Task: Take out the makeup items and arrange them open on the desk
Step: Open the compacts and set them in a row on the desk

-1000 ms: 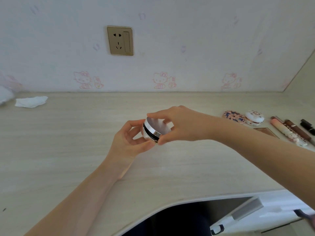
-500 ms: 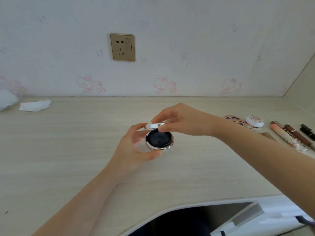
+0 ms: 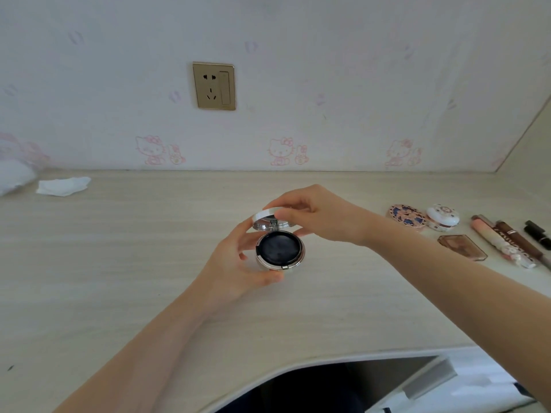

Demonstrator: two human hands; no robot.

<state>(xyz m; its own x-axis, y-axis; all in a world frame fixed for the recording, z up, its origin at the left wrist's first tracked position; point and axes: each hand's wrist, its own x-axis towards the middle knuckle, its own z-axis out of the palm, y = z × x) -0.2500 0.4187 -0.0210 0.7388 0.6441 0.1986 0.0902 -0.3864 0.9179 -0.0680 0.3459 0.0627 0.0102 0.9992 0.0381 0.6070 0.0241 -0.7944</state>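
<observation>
You are partway through: your left hand (image 3: 238, 272) cradles the base of the round cushion compact (image 3: 280, 248) over the middle of the desk (image 3: 119, 263), while your right hand (image 3: 316, 217) pinches its hinged lid (image 3: 268, 214) swung up; it is not yet set down. At far right 6 items (image 3: 459, 234) already lie out, though at least 2 compacts look closed; printing on the tubes is too blurred to read

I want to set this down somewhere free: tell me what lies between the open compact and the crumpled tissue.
Only bare desk lies between the compact and the tissue in the head view.
</observation>
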